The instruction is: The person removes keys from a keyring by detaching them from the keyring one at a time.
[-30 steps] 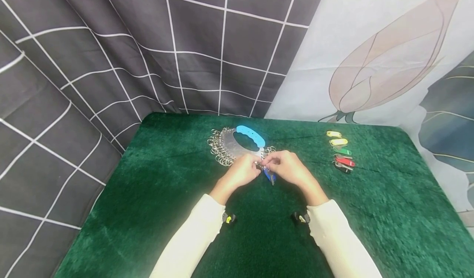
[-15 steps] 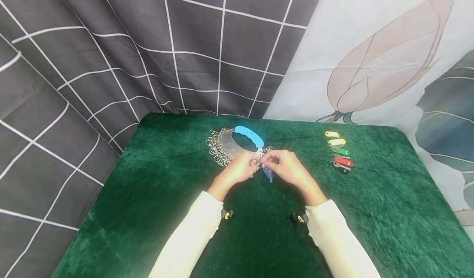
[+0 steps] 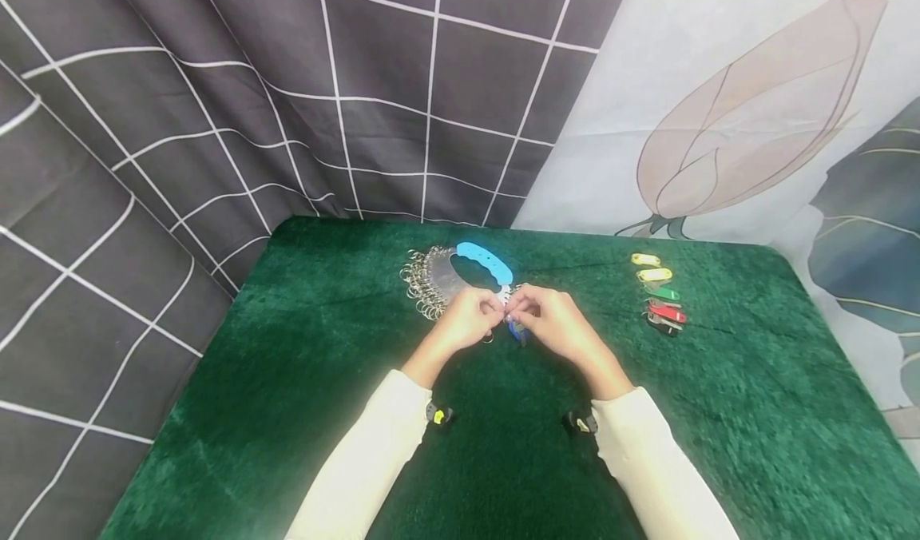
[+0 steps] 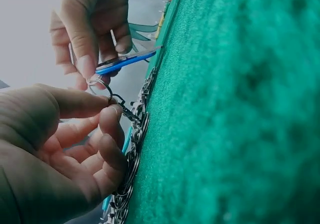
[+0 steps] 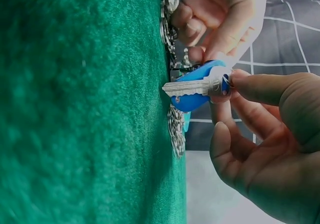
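Note:
A silver key and a blue key tag hang together from a small split ring, which my right hand pinches between thumb and forefinger. My left hand pinches a metal clasp at the edge of the key holder, right where the split ring meets it. Whether ring and clasp are linked, I cannot tell. Flat on the table lies the key holder, a grey curved plate with a light blue handle and many metal rings along its rim. Both hands hide its near end.
To the right, tagged keys lie in a column on the green cloth: two yellow tags, a green tag, a red tag and a black tag. A dark checked curtain hangs behind the table.
The blue tag and its key have shifted slightly up and left, closer under my right fingers, and the key shows less. My hands stay together at the holder's near end.

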